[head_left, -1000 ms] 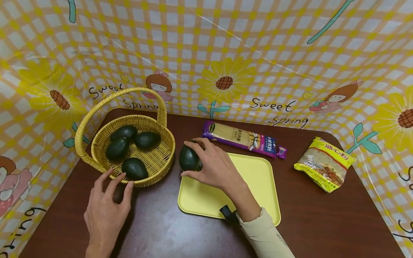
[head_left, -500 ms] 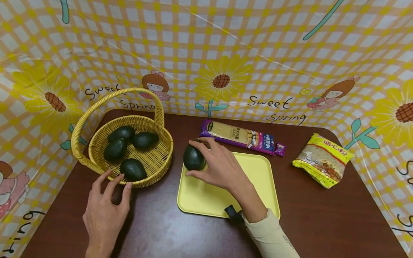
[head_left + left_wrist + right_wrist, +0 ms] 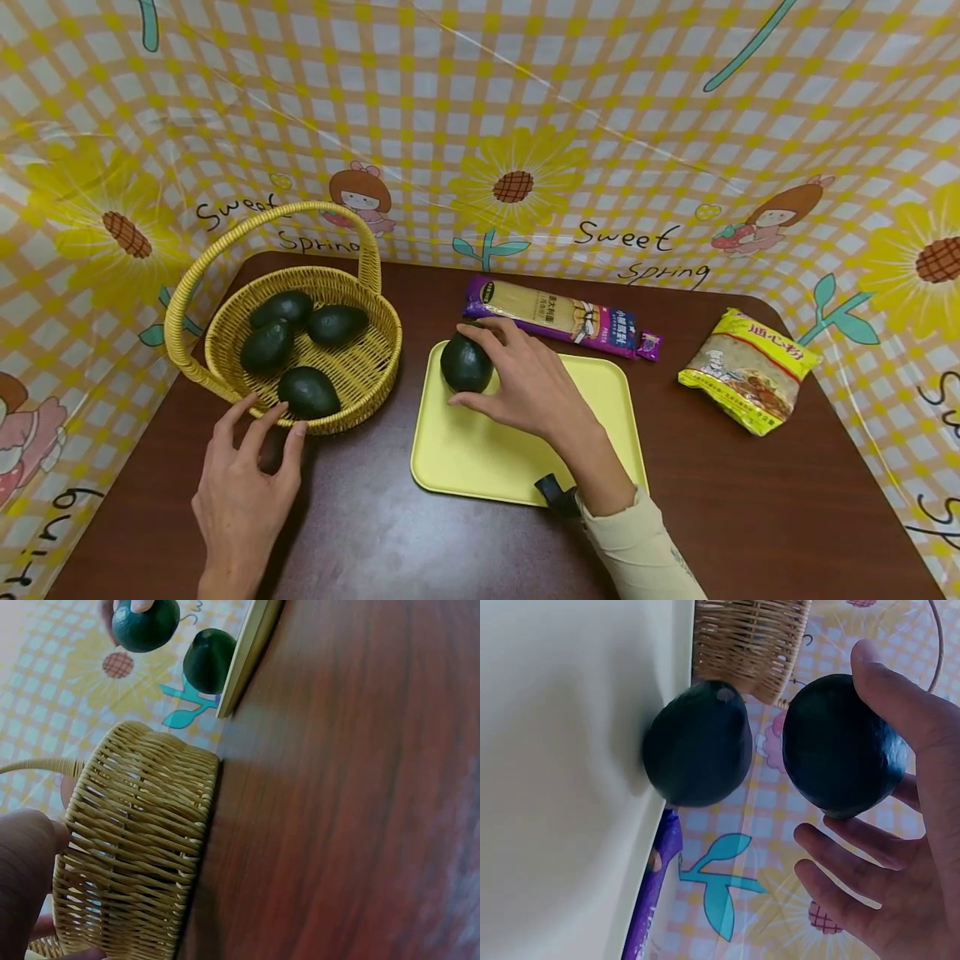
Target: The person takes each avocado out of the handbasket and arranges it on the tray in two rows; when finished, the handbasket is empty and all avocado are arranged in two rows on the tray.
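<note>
My right hand grips a dark green avocado above the left part of the yellow tray, thumb and fingers around its sides. The right wrist view shows a second avocado resting on the tray, below the held one. The head view hides that one behind my hand and the held fruit. My left hand rests with loosely bent fingers at the near rim of the yellow wicker basket. Several avocados lie inside it. The left wrist view has my thumb right at the rim.
Behind the tray lies a purple pack of pasta. A yellow bag of macaroni sits at the right. The basket's tall handle arches over its left side. A checked cloth encloses the brown table.
My right hand has carried the avocado rightward, from beside the basket to over the tray. My left hand stays at the basket's rim. The head view has shifted slightly.
</note>
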